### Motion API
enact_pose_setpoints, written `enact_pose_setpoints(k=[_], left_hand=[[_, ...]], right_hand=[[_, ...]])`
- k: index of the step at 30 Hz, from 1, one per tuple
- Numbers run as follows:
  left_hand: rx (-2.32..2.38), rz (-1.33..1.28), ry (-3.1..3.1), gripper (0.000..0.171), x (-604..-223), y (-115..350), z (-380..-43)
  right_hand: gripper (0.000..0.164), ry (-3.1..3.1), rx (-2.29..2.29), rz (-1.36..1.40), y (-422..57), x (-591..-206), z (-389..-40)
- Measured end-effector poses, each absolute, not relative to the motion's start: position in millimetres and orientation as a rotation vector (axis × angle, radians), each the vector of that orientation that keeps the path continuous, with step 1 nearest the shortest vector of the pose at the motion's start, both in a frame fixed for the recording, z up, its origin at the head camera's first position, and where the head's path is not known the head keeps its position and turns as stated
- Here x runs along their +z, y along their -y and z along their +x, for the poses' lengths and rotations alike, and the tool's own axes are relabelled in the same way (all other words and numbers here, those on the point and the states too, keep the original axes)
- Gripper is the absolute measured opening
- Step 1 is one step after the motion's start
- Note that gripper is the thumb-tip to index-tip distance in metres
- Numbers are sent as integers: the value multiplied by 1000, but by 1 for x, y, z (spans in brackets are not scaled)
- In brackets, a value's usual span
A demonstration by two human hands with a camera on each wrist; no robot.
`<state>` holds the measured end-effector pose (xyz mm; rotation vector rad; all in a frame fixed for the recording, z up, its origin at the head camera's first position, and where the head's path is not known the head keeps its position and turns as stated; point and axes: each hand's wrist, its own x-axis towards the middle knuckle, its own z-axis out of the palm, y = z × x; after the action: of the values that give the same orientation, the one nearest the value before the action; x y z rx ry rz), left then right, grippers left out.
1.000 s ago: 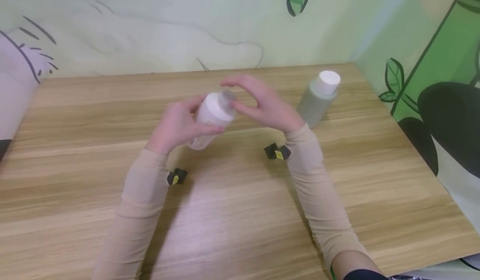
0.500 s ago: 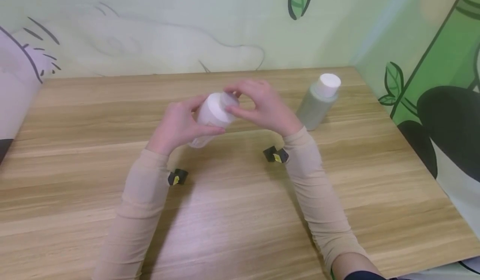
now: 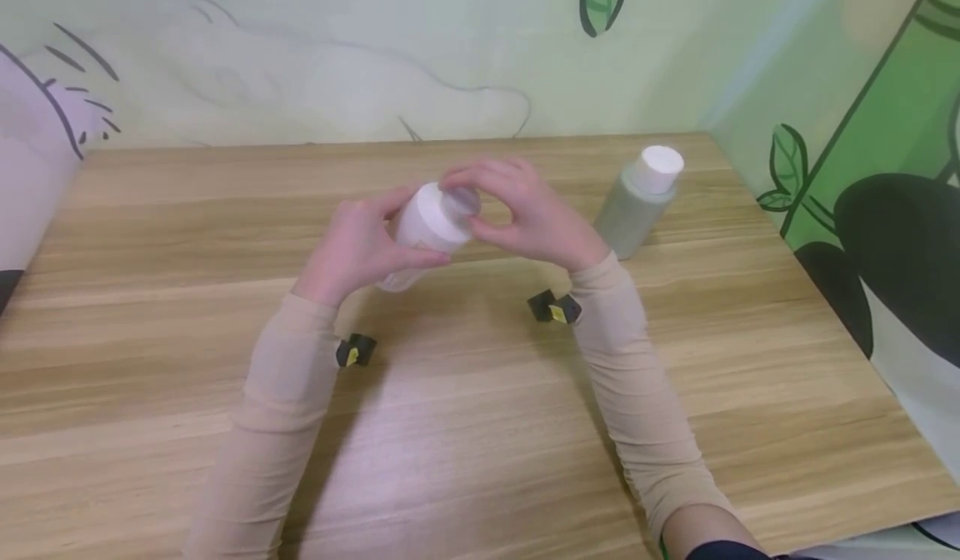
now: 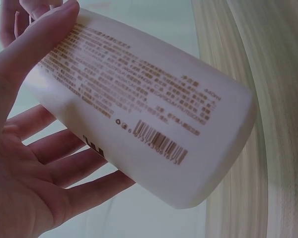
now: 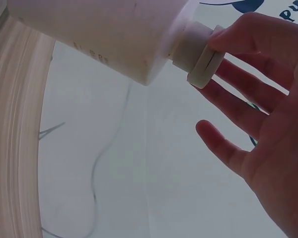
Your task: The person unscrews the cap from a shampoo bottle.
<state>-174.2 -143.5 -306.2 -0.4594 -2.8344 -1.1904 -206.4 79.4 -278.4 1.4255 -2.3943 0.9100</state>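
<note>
Working above table (image 3: 450,435), well inside right edge, near grey-green bottle (image 3: 633,210) | gripping tilted white bottle (image 4: 154,106) in half-spread left hand (image 3: 356,247) | pinching cap (image 5: 203,64) with part-curled right hand (image 3: 528,214)

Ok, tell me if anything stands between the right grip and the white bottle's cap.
Nothing visible does: the right grip touches the cap directly. The left grip holds the white bottle by its body; the grey-green bottle stands apart.
</note>
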Motion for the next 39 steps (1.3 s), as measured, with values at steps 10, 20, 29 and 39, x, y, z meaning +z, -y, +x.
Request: enact_pose_setpoints(k=[10, 20, 29, 39], left_hand=[[-1208, -463, 2846, 73, -305, 144, -174], [-1235, -456, 2833, 72, -305, 144, -174], [-1228, -472, 2833, 72, -305, 145, -175], [-1204, -435, 2871, 71, -307, 147, -174]], right_hand=[[43, 2342, 979, 1459, -79, -280, -210], [34, 2464, 996, 1243, -79, -278, -212], [33, 2416, 1026, 1351, -80, -280, -212], [39, 2403, 1073, 1517, -82, -279, -213]])
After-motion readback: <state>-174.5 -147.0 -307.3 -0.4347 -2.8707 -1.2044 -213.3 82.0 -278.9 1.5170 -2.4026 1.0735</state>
